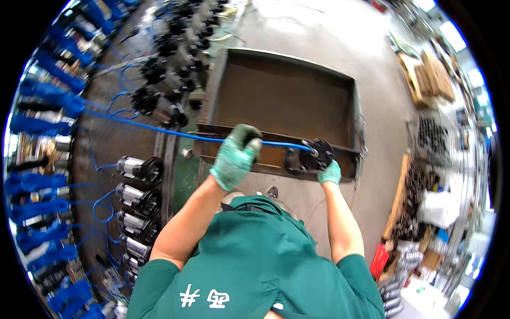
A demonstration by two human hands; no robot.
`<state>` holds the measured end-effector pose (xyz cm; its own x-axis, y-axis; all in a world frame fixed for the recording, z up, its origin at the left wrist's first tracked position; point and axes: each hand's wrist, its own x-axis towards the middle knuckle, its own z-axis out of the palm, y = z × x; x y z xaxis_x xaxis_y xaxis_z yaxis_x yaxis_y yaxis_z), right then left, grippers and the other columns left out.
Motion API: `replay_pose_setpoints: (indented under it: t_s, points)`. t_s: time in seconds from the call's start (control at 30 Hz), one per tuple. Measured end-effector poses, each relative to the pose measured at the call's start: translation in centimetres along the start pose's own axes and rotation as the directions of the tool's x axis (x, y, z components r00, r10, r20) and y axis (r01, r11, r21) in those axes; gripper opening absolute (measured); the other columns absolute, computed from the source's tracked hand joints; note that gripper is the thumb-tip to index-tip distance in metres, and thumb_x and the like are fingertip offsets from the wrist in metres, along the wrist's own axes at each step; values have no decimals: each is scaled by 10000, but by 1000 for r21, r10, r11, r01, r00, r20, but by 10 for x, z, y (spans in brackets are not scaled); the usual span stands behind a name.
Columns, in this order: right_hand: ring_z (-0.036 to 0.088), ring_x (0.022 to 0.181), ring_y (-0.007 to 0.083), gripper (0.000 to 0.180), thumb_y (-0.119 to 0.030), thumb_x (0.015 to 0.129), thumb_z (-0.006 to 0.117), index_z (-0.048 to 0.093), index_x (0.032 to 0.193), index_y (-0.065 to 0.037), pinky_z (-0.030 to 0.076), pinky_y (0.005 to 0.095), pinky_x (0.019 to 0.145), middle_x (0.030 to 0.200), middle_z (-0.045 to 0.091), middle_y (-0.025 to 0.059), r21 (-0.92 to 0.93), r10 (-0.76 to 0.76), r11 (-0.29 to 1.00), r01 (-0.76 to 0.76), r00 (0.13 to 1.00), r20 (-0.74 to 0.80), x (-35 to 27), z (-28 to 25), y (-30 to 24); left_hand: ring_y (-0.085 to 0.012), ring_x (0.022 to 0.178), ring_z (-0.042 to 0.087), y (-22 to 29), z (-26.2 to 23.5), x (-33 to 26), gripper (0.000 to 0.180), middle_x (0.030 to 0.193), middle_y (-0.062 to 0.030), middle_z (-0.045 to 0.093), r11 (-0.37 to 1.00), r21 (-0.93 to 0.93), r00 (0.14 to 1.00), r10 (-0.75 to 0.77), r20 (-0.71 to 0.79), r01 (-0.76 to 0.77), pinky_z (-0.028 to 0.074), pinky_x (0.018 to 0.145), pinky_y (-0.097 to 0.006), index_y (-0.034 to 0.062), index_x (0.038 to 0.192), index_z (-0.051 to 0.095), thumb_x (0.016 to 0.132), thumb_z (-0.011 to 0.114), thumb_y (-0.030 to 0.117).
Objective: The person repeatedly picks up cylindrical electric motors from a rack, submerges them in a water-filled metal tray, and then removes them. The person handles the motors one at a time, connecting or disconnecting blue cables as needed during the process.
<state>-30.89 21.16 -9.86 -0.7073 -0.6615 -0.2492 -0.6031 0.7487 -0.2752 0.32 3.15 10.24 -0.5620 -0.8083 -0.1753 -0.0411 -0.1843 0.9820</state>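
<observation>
My left hand (235,159), in a green-and-grey work glove, is curled round a blue cable (180,134) above the near edge of a metal tray. The cable runs from the bench at the left, through that hand, to a round black motor-like part (319,154). Its body is partly blurred. My right hand (330,173), gloved in green, grips this part at its near right side; most of the fingers are hidden behind it. The part is held over the tray's near right corner.
The rust-brown metal tray (287,90) stands in front of me. Rows of black-and-silver motors (139,199) with blue cables line the bench at my left. Blue bundles (40,183) lie farther left. Cardboard boxes (438,77) and a wire basket (430,135) are at the right.
</observation>
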Motion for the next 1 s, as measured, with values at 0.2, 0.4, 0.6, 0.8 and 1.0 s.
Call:
replay_pose_setpoints:
  t_s: [0.2, 0.4, 0.6, 0.8, 1.0]
  points:
    - [699, 1074, 473, 314, -205, 914, 697, 721, 1207, -92, 563, 512, 862, 1115, 743, 262, 64, -9, 998, 10, 1000, -3, 2, -1, 13, -51, 691, 561, -3, -16, -5, 128, 909, 12, 629, 989, -128, 993, 55, -106, -69, 484, 601, -230, 62, 1120, 624, 1002, 648, 19]
    - [713, 821, 288, 292, -146, 1009, 563, 641, 1279, -68, 579, 425, 790, 1028, 738, 171, 551, -134, 834, 32, 980, 147, 20, 5, 26, -77, 627, 572, -2, -107, -19, 139, 861, 13, 596, 948, -319, 934, -125, -334, 12, 457, 530, -228, 86, 1160, 606, 1022, 617, 75]
    - [644, 577, 168, 410, -99, 983, 564, 642, 1385, -128, 546, 361, 480, 871, 722, 97, 362, -197, 931, 48, 901, 386, -39, -88, -153, -65, 593, 543, -17, -146, -20, 144, 819, 31, 571, 872, -489, 865, -229, -446, -22, 430, 489, -224, 96, 1153, 603, 1015, 625, 61]
    - [648, 637, 128, 358, -112, 982, 629, 647, 1338, -90, 561, 305, 504, 868, 701, 64, 507, -413, 844, 177, 817, 402, -72, -75, -302, -113, 610, 589, -7, -276, -36, 122, 817, -1, 612, 808, -499, 708, -151, -690, -314, 486, 498, -262, 90, 1149, 648, 1027, 641, 87]
    - [655, 615, 138, 358, -183, 1003, 659, 636, 1338, -61, 562, 321, 482, 871, 698, 76, 620, -538, 770, 148, 672, 509, -90, 4, -461, -113, 638, 595, 25, -397, -42, 129, 849, -5, 634, 876, -238, 566, 47, -823, -419, 483, 512, -260, 94, 1162, 661, 1041, 621, 71]
